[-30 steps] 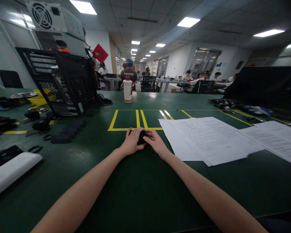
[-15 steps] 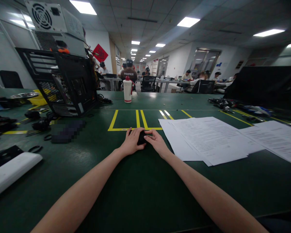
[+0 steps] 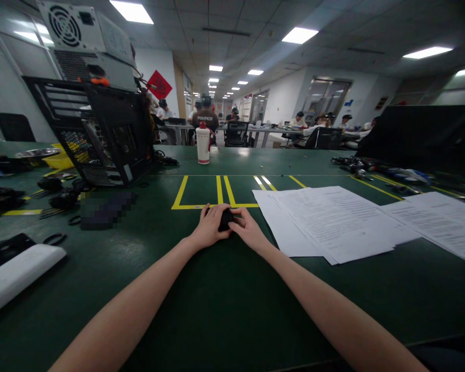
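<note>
A small black rounded object (image 3: 225, 220) sits between my hands on the green table, just in front of a yellow tape line. Its kind cannot be made out. My left hand (image 3: 211, 224) is wrapped over its left side, fingers across the top and thumb at the near side. On the other side, my right hand (image 3: 245, 226) has its curled fingers and thumb against the object's right edge. Both hands cover much of it.
White printed sheets (image 3: 329, 222) lie to the right of my right hand. Beyond the tape stands a white bottle with a red lid (image 3: 203, 145). An open computer case (image 3: 101, 134) is at left, near a white bar-shaped object (image 3: 25, 274). A large black panel (image 3: 422, 139) stands at right.
My right fingers have shifted slightly at the object's right side, from a pinch to a looser curl against it. My left hand has stayed put. The view moved slightly.
</note>
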{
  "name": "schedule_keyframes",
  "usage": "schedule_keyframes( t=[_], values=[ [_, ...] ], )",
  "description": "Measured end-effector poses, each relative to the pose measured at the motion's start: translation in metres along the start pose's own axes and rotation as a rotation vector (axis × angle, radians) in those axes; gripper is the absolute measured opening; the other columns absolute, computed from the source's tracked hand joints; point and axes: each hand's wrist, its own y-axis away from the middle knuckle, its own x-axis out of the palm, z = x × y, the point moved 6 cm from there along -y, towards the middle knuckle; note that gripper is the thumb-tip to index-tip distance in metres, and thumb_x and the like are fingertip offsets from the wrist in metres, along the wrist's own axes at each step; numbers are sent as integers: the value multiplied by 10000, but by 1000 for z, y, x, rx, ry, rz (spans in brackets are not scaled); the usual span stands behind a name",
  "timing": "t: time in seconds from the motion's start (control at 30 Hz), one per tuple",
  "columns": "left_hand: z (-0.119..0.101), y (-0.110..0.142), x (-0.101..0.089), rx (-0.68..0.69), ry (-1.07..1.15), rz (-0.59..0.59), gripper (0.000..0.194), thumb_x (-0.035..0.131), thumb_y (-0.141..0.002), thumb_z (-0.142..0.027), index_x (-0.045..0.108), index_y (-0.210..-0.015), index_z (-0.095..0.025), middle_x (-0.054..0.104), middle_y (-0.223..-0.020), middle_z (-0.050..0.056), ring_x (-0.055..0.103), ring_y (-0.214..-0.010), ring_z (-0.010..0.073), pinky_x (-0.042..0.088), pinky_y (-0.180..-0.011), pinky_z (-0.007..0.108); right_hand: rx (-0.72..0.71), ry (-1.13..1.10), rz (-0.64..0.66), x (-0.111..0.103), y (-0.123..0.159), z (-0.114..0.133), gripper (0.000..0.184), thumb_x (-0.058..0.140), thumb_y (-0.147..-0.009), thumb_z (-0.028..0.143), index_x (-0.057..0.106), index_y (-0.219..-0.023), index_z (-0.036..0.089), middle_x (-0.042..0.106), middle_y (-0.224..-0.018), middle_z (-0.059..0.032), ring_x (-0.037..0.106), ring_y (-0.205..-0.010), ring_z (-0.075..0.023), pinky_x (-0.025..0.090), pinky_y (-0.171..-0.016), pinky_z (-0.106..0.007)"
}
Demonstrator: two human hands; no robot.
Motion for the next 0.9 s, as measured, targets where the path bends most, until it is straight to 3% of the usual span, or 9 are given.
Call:
schedule_keyframes(
  t=[0.17,0.47,0.63,0.9],
  values=[
    [0,0,0,4,-5,-11,603,576,-656,-273,260,-1169,-244,441,-1144,45,387,-1112,217,85,-1009,453,-3,72,-44,-3,0,4,195,514,-731,277,505,-917,220,533,-954,-6,523,-939,-150,393,-878,-343],
    [0,1,-1,12,0,-8,612,578,-656,-275,258,-1176,-240,444,-1144,47,386,-1112,215,74,-1013,453,88,55,-9,-4,-3,0,292,537,-721,285,508,-999,202,541,-1021,-40,508,-981,-175,389,-878,-369],
    [0,1,-2,9,1,-10,602,574,-664,-276,257,-1175,-240,444,-1145,45,388,-1113,211,71,-1015,450,43,44,20,-3,1,5,287,545,-716,282,496,-991,215,532,-1019,-32,523,-966,-169,415,-854,-350],
    [1,1,-1,10,-11,-23,621,588,-644,-282,265,-1171,-229,445,-1147,56,389,-1109,219,88,-1009,446,-67,115,-54,-3,-2,8,184,521,-729,258,516,-905,203,540,-942,-11,527,-948,-155,408,-867,-331]
  ],
)
